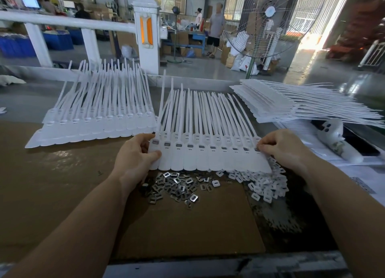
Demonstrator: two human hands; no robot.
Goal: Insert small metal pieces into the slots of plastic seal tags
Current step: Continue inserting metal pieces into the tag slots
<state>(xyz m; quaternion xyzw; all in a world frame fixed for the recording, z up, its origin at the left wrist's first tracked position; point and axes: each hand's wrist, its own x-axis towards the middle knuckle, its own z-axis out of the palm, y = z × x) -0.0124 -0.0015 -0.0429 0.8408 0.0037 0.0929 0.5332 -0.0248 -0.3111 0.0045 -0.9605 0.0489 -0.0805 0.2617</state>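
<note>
Hands on the strip of seal tags (pixel 208 159): left hand (pixel 135 155) pinches its left end, right hand (pixel 285 148) pinches a metal piece (pixel 257 148) at the rightmost slot. Strip runs left to right, tails pointing away from the person. Loose metal pieces (pixel 177 186) heaped just nearside of the strip.

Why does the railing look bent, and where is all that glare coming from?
Head view: the wide-angle lens bows the white railing and stretches both forearms; the doorway at upper right is blown out by daylight and mirrors on the shiny floor; people in the background look soft, while the metal pieces glint sharply.
</note>
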